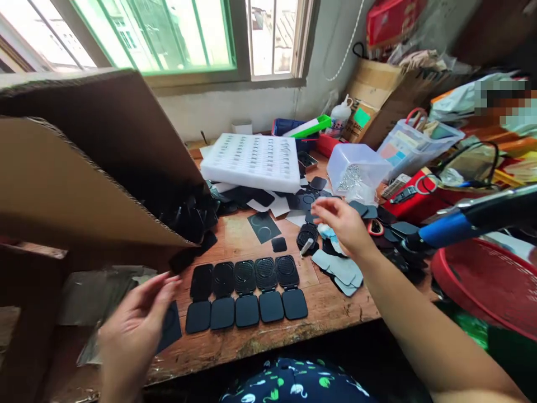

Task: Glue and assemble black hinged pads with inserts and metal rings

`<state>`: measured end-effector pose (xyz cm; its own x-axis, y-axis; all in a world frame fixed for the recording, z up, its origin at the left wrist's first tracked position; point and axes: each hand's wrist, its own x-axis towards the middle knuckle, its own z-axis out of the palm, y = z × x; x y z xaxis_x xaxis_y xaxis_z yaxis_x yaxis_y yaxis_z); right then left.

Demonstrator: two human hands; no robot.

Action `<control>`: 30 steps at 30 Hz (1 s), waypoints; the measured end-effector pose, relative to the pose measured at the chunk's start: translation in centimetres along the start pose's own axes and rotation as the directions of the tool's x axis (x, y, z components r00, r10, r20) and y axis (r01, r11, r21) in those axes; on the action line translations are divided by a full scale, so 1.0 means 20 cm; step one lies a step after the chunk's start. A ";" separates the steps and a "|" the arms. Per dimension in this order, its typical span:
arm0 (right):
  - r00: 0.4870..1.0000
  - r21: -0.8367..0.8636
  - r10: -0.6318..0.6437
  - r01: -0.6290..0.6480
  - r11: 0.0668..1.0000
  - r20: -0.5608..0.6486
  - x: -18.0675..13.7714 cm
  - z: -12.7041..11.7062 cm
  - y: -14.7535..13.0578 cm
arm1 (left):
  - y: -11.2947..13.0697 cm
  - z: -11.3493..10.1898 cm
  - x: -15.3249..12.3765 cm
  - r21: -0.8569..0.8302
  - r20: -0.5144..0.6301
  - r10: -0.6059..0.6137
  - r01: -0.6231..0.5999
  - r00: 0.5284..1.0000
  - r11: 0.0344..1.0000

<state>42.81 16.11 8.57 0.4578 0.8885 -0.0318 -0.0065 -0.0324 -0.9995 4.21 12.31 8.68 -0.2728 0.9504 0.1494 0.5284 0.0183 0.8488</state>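
A row of several black hinged cases (247, 294) lies open on the wooden bench (327, 313). My left hand (134, 330) hovers at the lower left with its fingers curled around a dark flat piece (170, 327). My right hand (342, 224) reaches out over a heap of black and grey pads (339, 268), fingers spread and holding nothing. A small black round part with a silver pin (307, 238) lies just left of that hand.
A tilted cardboard box (84, 168) spills black parts at the left. A white foam tray (254, 162), a clear plastic tub (356, 170), a blue-handled tool (457, 226) and a red basket (490, 285) stand around the bench. Clutter fills the back right.
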 end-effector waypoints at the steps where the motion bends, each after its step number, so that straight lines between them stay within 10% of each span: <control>1: 0.994 0.035 0.084 -0.082 0.996 -0.065 0.15 0.07 -0.03 | 0.07 0.09 0.05 -0.149 0.124 -0.051 0.069 0.991 0.986; 6: 0.975 0.084 0.223 -0.221 0.972 -0.014 0.69 0.33 -0.07 | 0.35 0.57 0.49 -0.597 0.547 -0.216 0.558 0.809 0.576; 14: 0.970 0.248 0.217 -0.237 0.939 0.104 0.80 0.30 0.07 | 0.49 0.90 1.05 -0.627 0.520 -0.388 0.649 0.761 0.431; 22: 0.987 0.233 0.113 -0.137 0.963 0.115 0.59 -0.03 0.22 | 0.33 0.85 0.78 -0.629 0.534 -0.371 0.650 0.760 0.426; 30: 1.000 -0.262 -0.002 0.000 0.965 -0.007 0.62 -0.05 0.37 | 0.12 0.89 0.66 -0.541 0.432 -0.388 0.578 0.814 0.611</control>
<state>49.28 26.44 0.71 0.4643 0.8852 -0.0302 0.2269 -0.1518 -0.9620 16.16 30.52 3.63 -0.0801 0.9010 -0.4264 -0.2697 0.3922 0.8794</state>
